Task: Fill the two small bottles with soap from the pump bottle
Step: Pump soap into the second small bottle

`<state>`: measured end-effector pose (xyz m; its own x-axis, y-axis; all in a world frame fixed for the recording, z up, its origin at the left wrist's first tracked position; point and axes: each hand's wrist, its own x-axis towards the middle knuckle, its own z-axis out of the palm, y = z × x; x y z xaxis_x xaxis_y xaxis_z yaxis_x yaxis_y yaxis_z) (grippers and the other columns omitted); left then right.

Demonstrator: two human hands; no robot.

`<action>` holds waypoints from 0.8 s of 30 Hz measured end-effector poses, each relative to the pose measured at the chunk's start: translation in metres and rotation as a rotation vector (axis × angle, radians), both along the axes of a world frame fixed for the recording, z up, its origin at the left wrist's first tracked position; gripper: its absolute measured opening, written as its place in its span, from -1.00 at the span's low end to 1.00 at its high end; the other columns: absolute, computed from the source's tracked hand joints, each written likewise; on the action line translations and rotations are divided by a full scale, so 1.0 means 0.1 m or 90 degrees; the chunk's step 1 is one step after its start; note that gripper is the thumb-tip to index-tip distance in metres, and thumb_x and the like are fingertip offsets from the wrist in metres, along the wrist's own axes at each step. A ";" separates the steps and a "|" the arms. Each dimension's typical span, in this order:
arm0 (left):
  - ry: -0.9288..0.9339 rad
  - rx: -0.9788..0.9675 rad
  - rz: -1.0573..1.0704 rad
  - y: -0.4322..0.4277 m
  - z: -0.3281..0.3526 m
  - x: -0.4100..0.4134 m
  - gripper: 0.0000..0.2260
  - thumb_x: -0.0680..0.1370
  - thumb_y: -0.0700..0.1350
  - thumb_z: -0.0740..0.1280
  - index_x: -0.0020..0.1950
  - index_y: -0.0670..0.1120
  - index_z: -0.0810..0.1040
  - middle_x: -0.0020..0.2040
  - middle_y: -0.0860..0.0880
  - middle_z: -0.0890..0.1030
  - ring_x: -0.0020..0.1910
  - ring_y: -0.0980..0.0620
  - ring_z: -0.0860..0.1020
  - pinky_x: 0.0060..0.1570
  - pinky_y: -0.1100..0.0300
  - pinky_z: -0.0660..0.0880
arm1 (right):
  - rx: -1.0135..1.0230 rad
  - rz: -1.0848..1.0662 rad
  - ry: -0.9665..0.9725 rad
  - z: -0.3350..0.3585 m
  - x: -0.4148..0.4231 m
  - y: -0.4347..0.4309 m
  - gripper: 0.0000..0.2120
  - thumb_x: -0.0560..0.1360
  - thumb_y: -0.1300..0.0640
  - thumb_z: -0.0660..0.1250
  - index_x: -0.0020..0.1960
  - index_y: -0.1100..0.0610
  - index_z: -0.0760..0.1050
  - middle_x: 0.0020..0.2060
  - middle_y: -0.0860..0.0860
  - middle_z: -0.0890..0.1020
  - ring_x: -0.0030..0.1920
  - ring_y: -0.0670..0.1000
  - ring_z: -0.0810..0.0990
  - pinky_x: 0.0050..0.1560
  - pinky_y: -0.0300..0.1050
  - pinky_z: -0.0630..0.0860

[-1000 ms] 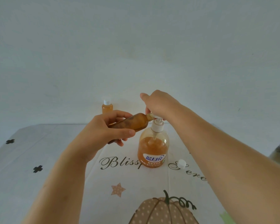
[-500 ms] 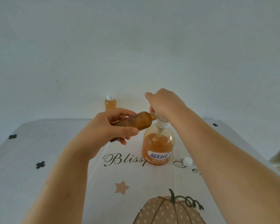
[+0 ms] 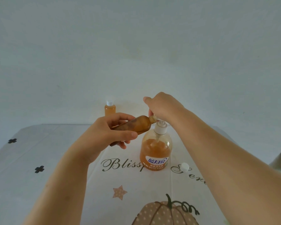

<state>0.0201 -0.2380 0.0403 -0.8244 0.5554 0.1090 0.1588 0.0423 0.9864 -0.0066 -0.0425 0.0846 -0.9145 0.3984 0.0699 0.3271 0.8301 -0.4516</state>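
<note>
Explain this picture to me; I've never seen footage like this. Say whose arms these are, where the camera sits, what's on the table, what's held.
No machine here: these are a person's two bare arms, filmed by one wide-angle camera worn on their head, looking forward and down. The left hand grips a small bottle, tilted, its open mouth at the spout of the pump bottle. The right hand curls over the pump head. The pump bottle, partly full of orange soap, stands on a printed tablecloth. Farther back stands a second small bottle, capped, holding orange liquid. A loose white cap lies to the pump bottle's right.
</note>
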 end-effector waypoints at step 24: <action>-0.010 -0.030 -0.007 -0.02 -0.01 -0.04 -0.63 0.28 -0.13 0.53 0.08 -0.02 0.65 -0.25 0.00 0.66 -0.32 0.05 0.61 -0.29 0.30 0.52 | 0.005 0.007 -0.005 -0.11 0.01 0.01 -0.49 0.67 -0.10 0.01 -0.02 0.16 0.64 -0.23 0.05 0.61 -0.21 0.04 0.56 -0.29 -0.09 0.36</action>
<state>0.0165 -0.2396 0.0395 -0.8199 0.5683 0.0694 0.1436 0.0868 0.9858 -0.0058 -0.0413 0.0738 -0.9191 0.3884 0.0666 0.3218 0.8372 -0.4422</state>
